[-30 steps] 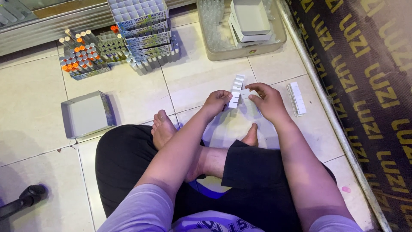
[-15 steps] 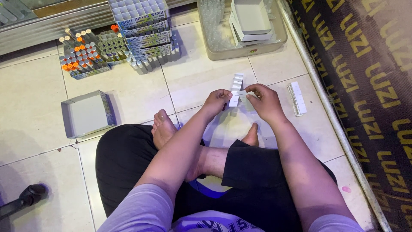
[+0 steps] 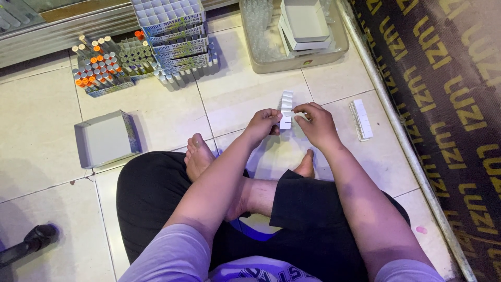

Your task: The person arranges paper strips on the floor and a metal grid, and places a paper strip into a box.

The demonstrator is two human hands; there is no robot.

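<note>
Both the left hand (image 3: pixel 262 124) and right hand (image 3: pixel 317 123) pinch a white slotted card strip (image 3: pixel 285 109), held upright over the floor tiles (image 3: pixel 235 94). Keeping fingertips at its edges should prevent creasing. Another strip (image 3: pixel 361 119) lies right.

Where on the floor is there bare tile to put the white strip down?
Bare tile lies between the grey box and the vial racks, and between the hands and the clear tray. The top edge is crowded; a second strip lies at right.

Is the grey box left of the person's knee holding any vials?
No, the grey box lies on the tiled floor with nothing visible inside.
</note>
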